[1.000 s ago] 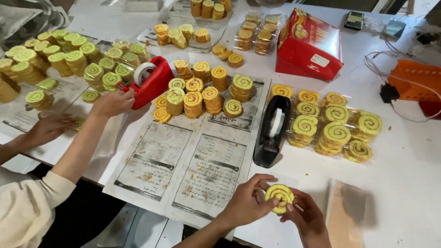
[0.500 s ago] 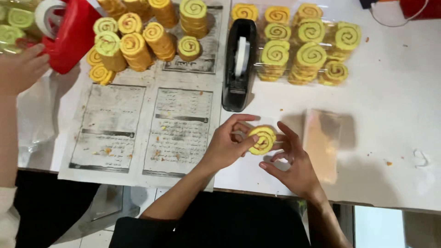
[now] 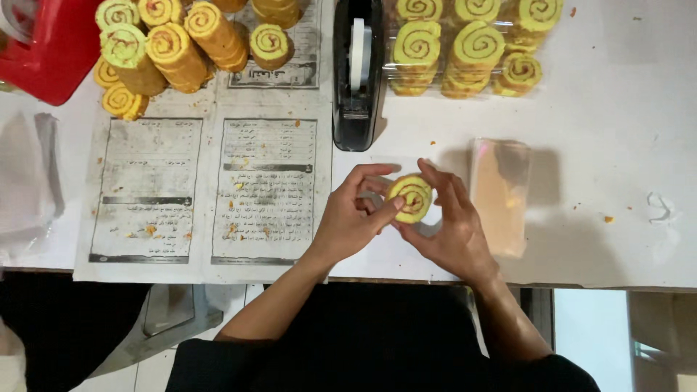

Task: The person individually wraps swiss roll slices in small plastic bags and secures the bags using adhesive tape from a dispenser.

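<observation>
Left hand (image 3: 348,218) and right hand (image 3: 454,225) both pinch one round swirl roll slice (image 3: 409,198), yellow-green spiral face up, fingers curled around its rim, near the table's front edge. Just right: a stack of glossy clear bags (image 3: 499,194). Behind: black tape dispenser (image 3: 356,72), wrapped swirl stacks (image 3: 465,47) toward the back edge. Left: printed newspaper sheets (image 3: 207,189) with crumbs and unwrapped rolls (image 3: 174,51).

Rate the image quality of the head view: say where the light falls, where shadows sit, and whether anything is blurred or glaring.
Head view: even, bright overhead light on the white table; soft shadows beside the clear plastic bag stack and the black tape dispenser; mild sheen on the wrapped swirl-cookie packs; both hands, left hand and right hand, and the yellow-green spiral cookie stack look sharp; the area below the table edge is dark.
</observation>
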